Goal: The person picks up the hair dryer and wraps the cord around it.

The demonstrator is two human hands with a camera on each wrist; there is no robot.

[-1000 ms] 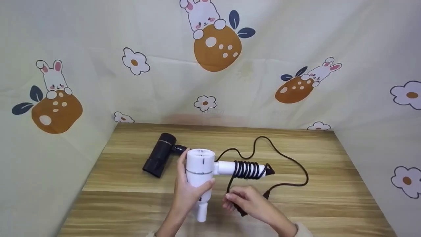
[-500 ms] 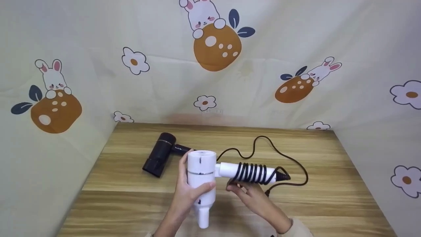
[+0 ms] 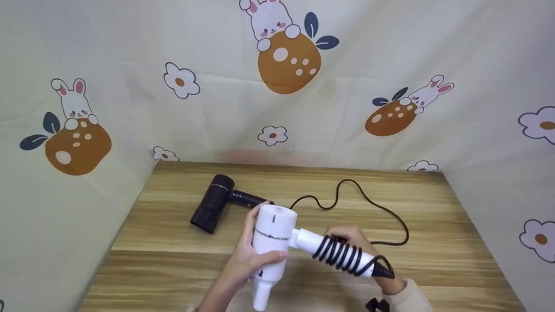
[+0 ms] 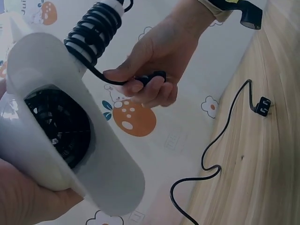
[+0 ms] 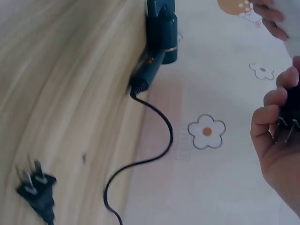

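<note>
A white plastic hair dryer with a cylindrical body (image 3: 272,245) is at lower centre of the head view, held up above the wood-grain bench (image 3: 164,268); its body stands nearly upright in the frame, a narrow-looking white nozzle (image 3: 261,297) points to the bottom edge, and its white tubular handle (image 3: 310,240) slants toward the lower right; a glossy black cord coil (image 3: 336,255) winds round that handle in several turns.

The left hand (image 3: 249,262) is curled round the body, thumb across the front; the right hand (image 3: 353,238), partly hidden behind the handle, has its fingers closed round a black plug with metal prongs (image 5: 291,110), which shows at the right edge of the right wrist view; in the left wrist view the cord runs from the coil to that hand at upper centre, while the nozzle's broad oblong end fills the left side, a round dark grille (image 4: 63,126) showing inside.

A black cylindrical hair dryer (image 3: 212,203) lies on the bench left of centre in the head view, its handle pointing right, the tip close to the left hand; its thin black cord (image 3: 392,212) curves through the right half of the bench; a second black plug (image 4: 263,107) sits on the bench at right in the left wrist view; behind, a cream cloth (image 3: 217,112) printed with rabbits, orange fruit and white flowers fills the upper frame.
</note>
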